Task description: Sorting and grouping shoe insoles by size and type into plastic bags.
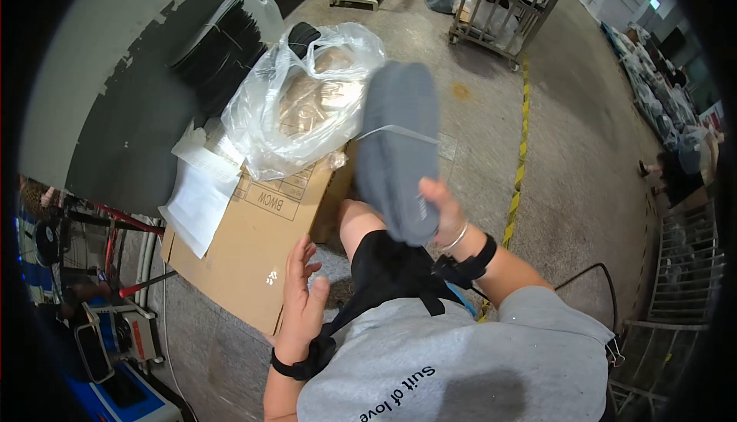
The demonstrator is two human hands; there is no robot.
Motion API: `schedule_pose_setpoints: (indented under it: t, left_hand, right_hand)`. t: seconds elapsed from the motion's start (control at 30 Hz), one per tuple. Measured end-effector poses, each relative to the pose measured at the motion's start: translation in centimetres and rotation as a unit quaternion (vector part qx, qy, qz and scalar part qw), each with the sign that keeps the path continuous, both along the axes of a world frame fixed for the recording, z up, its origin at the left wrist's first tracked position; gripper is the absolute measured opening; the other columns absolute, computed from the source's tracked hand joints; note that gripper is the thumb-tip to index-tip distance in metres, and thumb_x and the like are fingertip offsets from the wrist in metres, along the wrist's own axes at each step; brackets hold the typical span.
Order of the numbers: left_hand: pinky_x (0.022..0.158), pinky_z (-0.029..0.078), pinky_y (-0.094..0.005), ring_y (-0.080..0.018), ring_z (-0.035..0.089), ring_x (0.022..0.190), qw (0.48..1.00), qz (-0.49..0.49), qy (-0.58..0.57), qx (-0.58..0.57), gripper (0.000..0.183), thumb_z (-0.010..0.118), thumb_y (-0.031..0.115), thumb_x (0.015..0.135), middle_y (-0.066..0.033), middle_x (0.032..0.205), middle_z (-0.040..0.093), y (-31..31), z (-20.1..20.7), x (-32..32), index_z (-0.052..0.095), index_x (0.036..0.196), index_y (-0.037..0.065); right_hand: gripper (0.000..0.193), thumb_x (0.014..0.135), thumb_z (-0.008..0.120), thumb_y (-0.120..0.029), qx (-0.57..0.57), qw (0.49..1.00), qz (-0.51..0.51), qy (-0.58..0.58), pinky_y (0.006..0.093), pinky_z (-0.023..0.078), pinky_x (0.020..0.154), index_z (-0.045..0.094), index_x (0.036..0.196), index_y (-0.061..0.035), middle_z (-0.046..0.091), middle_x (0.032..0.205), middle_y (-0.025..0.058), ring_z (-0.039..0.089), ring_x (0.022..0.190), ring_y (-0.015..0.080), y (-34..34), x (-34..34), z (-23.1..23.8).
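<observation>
A bundle of grey insoles [395, 172], bound round the middle by a thin pale band, is held upright in front of me. My right hand [447, 213] grips its lower end, the thumb on the face and the fingers hidden behind. Nothing is in my left hand [302, 295]; its fingers are apart, beside the near right edge of a cardboard box [253, 261]. A clear plastic bag [265, 134] with brown wrapped contents lies on the box's far part. White paper sheets [199, 203] rest on the box left of the bag.
A stack of tied black insoles [223, 57] stands against the wall behind the bag. Ahead to the right is a metal cage trolley [507, 15]. Yellow-black tape [522, 138] runs along the floor. Machines and red tubing [142, 287] stand at left, metal racks [683, 257] at right.
</observation>
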State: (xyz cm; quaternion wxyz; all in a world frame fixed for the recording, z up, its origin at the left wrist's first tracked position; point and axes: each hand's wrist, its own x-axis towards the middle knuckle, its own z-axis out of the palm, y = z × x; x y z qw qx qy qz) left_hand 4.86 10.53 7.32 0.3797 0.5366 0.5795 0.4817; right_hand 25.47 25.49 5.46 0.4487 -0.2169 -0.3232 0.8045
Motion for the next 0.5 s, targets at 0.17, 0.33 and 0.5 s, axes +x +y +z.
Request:
schedule_pose_setpoints:
  t: [0.17,0.33,0.5]
  left_hand:
    - [0.095,0.036,-0.0339,-0.0224,0.045,0.114,0.994,0.031,-0.012,-0.106,0.048,0.048,0.027,0.092,-0.0122,0.125,0.046,-1.3,-2.3,-1.0,0.037,0.131,0.001]
    - [0.095,0.037,-0.0338,-0.0216,0.046,0.112,0.984,0.055,-0.01,-0.167,0.044,0.052,0.021,0.09,-0.0126,0.122,0.048,-2.7,-2.9,-0.8,0.04,0.127,0.0]
    - [0.081,0.045,-0.0301,-0.0189,0.052,0.098,0.981,0.07,-0.001,-0.179,0.046,0.058,0.02,0.087,-0.0177,0.114,0.05,-3.4,-4.1,-1.0,0.042,0.124,-0.003]
  right_hand:
    - [0.062,0.077,0.062,-0.028,-0.157,0.957,-0.165,-0.177,0.0359,0.044,0.087,0.034,0.127,-0.005,0.048,0.117,0.0106,0.05,0.106,0.0208,3.1,5.7,-11.1]
    - [0.063,0.079,0.06,-0.036,-0.273,0.93,-0.161,-0.186,0.0392,0.046,0.084,0.035,0.128,-0.007,0.049,0.12,0.0095,0.052,0.107,0.0225,3.6,6.5,-18.7]
    - [0.085,0.078,0.06,-0.045,-0.127,0.811,-0.204,-0.533,0.0435,0.026,0.103,0.018,0.14,-0.0045,0.028,0.141,0.0197,0.027,0.131,0.0311,8.3,3.6,-18.7]
